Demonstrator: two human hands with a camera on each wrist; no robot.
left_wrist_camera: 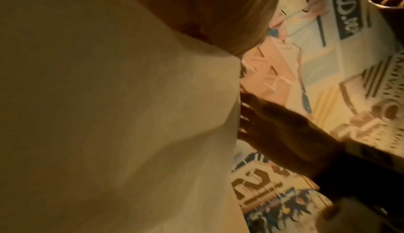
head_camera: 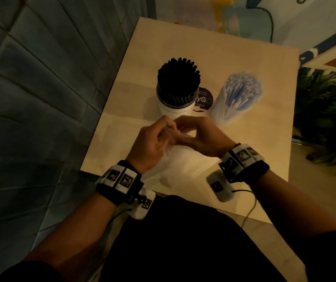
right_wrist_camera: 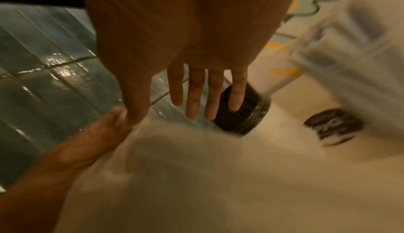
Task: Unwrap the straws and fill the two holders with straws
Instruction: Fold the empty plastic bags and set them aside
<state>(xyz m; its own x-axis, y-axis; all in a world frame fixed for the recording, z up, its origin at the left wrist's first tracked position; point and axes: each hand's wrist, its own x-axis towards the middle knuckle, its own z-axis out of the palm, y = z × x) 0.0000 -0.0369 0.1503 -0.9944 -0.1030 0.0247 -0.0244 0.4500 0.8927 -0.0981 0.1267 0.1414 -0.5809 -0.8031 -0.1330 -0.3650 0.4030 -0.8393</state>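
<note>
A white holder [head_camera: 174,110] packed with black straws [head_camera: 178,78] stands mid-table; it shows again past my right fingers [right_wrist_camera: 242,115]. Right of it a bundle of blue and white straws [head_camera: 236,94] stands in clear film, blurred in the right wrist view [right_wrist_camera: 349,38]. Near the front edge both hands meet on a loose clear plastic wrapper [head_camera: 173,159]. My left hand [head_camera: 159,137] curls its fingers on the wrapper's top. My right hand [head_camera: 199,133] keeps its fingers [right_wrist_camera: 194,102] straight, thumb tip at the wrapper [right_wrist_camera: 186,176] edge against the left hand [right_wrist_camera: 94,141]. The wrapper [left_wrist_camera: 109,115] fills the left wrist view.
The pale table [head_camera: 244,149] carries a round dark sticker [head_camera: 202,99] between the holder and the bundle. Blue-grey wall tiles [head_camera: 30,98] run along the left. A green plant [head_camera: 326,119] sits off the table's right edge. A painted wall lies behind.
</note>
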